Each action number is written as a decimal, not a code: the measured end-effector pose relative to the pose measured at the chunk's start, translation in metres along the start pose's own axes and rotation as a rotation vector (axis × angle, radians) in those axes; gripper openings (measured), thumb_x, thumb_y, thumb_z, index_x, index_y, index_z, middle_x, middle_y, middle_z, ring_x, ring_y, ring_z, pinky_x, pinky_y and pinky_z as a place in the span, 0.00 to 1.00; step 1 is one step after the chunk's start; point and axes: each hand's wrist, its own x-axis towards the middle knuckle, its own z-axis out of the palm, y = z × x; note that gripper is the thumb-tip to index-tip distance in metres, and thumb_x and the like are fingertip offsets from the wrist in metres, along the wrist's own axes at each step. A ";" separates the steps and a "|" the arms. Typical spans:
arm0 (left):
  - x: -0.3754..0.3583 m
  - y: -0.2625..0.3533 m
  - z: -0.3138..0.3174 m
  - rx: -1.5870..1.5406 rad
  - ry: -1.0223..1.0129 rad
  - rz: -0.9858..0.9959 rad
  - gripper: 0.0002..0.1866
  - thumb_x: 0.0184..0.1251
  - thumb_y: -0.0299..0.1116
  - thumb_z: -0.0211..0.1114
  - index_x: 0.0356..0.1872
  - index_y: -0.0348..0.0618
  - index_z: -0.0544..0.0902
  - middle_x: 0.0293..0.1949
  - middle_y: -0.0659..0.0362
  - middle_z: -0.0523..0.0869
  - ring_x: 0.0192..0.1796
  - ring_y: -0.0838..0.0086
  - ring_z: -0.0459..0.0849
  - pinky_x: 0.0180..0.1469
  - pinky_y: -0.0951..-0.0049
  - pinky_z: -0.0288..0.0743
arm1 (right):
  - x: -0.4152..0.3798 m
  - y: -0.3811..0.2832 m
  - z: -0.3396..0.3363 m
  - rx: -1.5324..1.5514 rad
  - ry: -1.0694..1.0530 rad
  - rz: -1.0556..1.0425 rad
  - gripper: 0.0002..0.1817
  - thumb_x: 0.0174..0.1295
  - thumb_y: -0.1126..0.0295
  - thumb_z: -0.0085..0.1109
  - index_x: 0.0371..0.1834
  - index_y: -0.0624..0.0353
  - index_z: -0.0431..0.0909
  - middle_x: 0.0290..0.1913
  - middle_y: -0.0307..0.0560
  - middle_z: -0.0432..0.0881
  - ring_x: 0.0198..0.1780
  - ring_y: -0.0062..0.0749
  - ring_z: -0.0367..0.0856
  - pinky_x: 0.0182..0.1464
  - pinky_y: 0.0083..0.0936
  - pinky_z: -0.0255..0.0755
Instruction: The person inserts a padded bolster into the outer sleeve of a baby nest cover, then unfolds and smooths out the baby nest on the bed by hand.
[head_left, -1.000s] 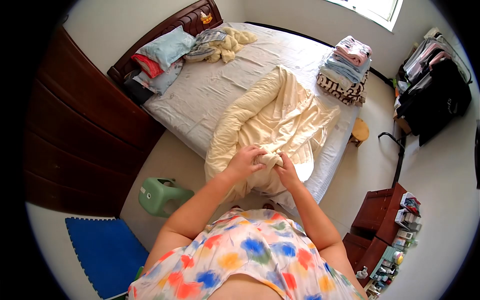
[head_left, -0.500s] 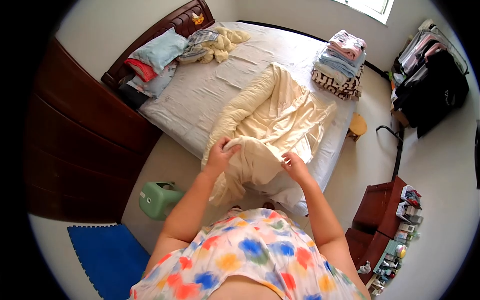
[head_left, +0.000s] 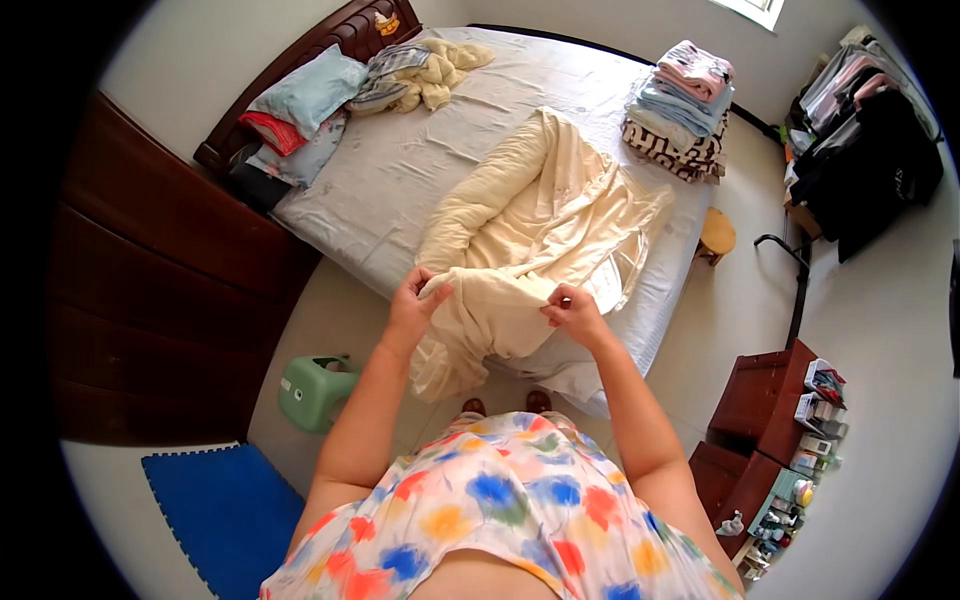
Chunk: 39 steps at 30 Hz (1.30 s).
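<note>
Left hand (head_left: 412, 303) pinching edge of cream quilt (head_left: 540, 215), right hand (head_left: 570, 305) gripping same edge further along. Quilt bulk bunched on bed (head_left: 420, 160), near end drooping off mattress toward floor (heavy, slippery-looking). Risk: pinch grips slip, edge drops, hanging end drags on floor by green stool (head_left: 312, 390).

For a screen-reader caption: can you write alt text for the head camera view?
A person standing at a bed's edge grips a cream quilt with both hands, left hand and right hand pulling a stretch of its edge taut. Pillows lie by the headboard, folded laundry at the bed's far side.
</note>
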 end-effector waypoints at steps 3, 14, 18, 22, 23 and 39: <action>0.002 0.001 -0.018 0.118 -0.076 -0.030 0.16 0.56 0.39 0.75 0.28 0.46 0.74 0.27 0.71 0.74 0.31 0.86 0.68 0.34 0.83 0.64 | 0.005 -0.006 -0.026 -0.174 0.112 -0.110 0.07 0.56 0.80 0.64 0.28 0.64 0.74 0.21 0.38 0.75 0.22 0.19 0.76 0.24 0.18 0.72; -0.004 0.006 0.004 0.457 -0.272 -0.156 0.14 0.62 0.40 0.68 0.34 0.37 0.83 0.26 0.67 0.76 0.30 0.84 0.70 0.32 0.78 0.66 | -0.003 0.050 -0.050 -0.074 0.161 0.441 0.13 0.63 0.64 0.60 0.41 0.63 0.73 0.34 0.47 0.79 0.27 0.28 0.83 0.26 0.26 0.77; -0.005 -0.024 0.015 0.345 -0.336 -0.154 0.13 0.64 0.39 0.66 0.37 0.38 0.84 0.29 0.66 0.79 0.31 0.84 0.73 0.34 0.78 0.69 | -0.054 0.047 -0.032 0.242 -0.297 0.709 0.35 0.65 0.38 0.45 0.56 0.62 0.71 0.44 0.55 0.82 0.38 0.36 0.84 0.38 0.33 0.79; -0.031 -0.031 0.072 0.283 -0.556 -0.346 0.15 0.65 0.41 0.65 0.39 0.38 0.84 0.30 0.64 0.82 0.33 0.82 0.76 0.36 0.77 0.72 | -0.083 0.028 -0.005 0.546 -0.331 0.685 0.46 0.61 0.27 0.36 0.64 0.60 0.67 0.52 0.58 0.80 0.50 0.42 0.81 0.54 0.45 0.74; -0.040 -0.041 0.082 0.276 -0.674 -0.399 0.15 0.65 0.40 0.66 0.41 0.38 0.84 0.32 0.64 0.82 0.34 0.82 0.77 0.37 0.77 0.73 | -0.090 0.027 -0.003 0.566 -0.237 0.675 0.47 0.60 0.26 0.35 0.64 0.59 0.66 0.53 0.59 0.79 0.52 0.43 0.80 0.56 0.46 0.72; -0.174 -0.166 0.130 0.260 -0.730 -0.324 0.31 0.62 0.49 0.67 0.53 0.31 0.72 0.40 0.52 0.81 0.42 0.70 0.81 0.46 0.70 0.77 | -0.267 0.156 0.072 -0.036 0.696 0.218 0.26 0.53 0.72 0.50 0.58 0.63 0.72 0.49 0.56 0.82 0.48 0.40 0.81 0.53 0.32 0.72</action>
